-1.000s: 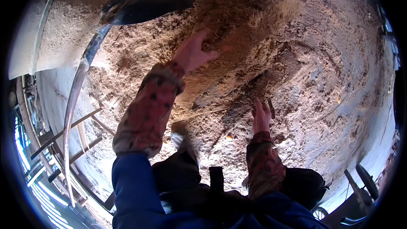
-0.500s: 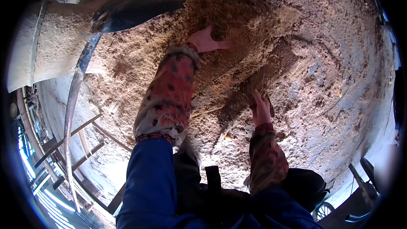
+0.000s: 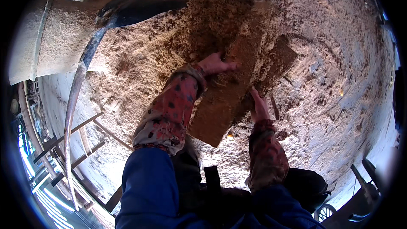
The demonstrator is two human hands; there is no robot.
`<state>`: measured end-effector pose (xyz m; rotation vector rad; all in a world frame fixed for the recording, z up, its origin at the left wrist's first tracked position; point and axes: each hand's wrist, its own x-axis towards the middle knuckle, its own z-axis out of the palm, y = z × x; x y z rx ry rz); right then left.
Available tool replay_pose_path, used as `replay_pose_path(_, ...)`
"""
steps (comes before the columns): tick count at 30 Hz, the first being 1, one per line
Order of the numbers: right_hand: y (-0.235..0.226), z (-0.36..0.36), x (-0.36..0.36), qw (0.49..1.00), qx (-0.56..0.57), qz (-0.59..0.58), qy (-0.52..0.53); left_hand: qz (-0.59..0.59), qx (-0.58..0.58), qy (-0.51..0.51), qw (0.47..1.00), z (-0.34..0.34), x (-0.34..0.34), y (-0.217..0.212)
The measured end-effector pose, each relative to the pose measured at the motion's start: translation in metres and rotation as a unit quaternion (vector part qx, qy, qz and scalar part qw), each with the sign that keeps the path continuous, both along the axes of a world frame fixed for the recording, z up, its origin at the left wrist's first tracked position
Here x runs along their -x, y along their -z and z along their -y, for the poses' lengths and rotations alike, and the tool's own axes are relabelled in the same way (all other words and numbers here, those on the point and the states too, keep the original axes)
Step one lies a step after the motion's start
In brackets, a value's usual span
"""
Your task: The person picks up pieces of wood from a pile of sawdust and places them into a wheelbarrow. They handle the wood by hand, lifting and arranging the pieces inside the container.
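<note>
A long, flat wooden board point(image 3: 229, 89), coated in sawdust, lies tilted across the sawdust heap point(image 3: 161, 46). My left hand point(image 3: 216, 64) grips its left edge near the middle. Fingers up, my right hand point(image 3: 258, 107) holds its right edge lower down. The board's near end sticks out over the heap between my forearms, and its far end rests in the sawdust. A second, darker board point(image 3: 282, 57) lies partly under it on the right, half buried.
A shovel rests at the upper left with its dark blade point(image 3: 140, 4) on the heap and its long handle point(image 3: 78, 89) curving down the left. A pale concrete block point(image 3: 55, 38) stands beside it. Metal bars point(image 3: 68, 135) run along the lower left, and a wheel point(image 3: 324, 212) shows at the lower right.
Both hands were spread apart digging in loose sawdust. Now they have closed on a board and raised it clear of the heap, uncovering a darker board beneath.
</note>
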<state>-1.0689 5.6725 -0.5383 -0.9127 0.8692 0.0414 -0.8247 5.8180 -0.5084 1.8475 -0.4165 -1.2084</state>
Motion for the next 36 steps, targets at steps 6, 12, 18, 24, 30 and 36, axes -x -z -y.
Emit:
replay_pose_path(6, -0.038, -0.007, 0.017, 0.968, -0.205, -0.034, 0.141, -0.034, 0.024, 0.054, 0.998, 0.024, 0.047, -0.054)
replay_pose_path(12, -0.046, -0.016, 0.064, 0.990, -0.058, 0.068, 0.111, 0.048, -0.014, 0.190, 0.980, 0.067, 0.086, -0.073)
replay_pose_path(18, -0.002, -0.008, 0.108, 0.991, 0.105, 0.064, 0.055, 0.172, -0.079, 0.260, 0.947, 0.111, 0.116, -0.061)
replay_pose_path(24, -0.023, -0.007, 0.074, 0.992, 0.090, 0.041, 0.079, 0.151, -0.056, 0.221, 0.962, 0.093, 0.090, -0.067)
replay_pose_path(30, -0.028, -0.002, 0.068, 0.965, -0.135, -0.048, 0.221, 0.037, 0.003, 0.207, 0.978, 0.049, 0.049, -0.087)
replay_pose_path(36, -0.023, -0.006, 0.071, 0.963, -0.136, -0.068, 0.222, -0.010, -0.056, 0.251, 0.966, -0.034, 0.031, -0.078)
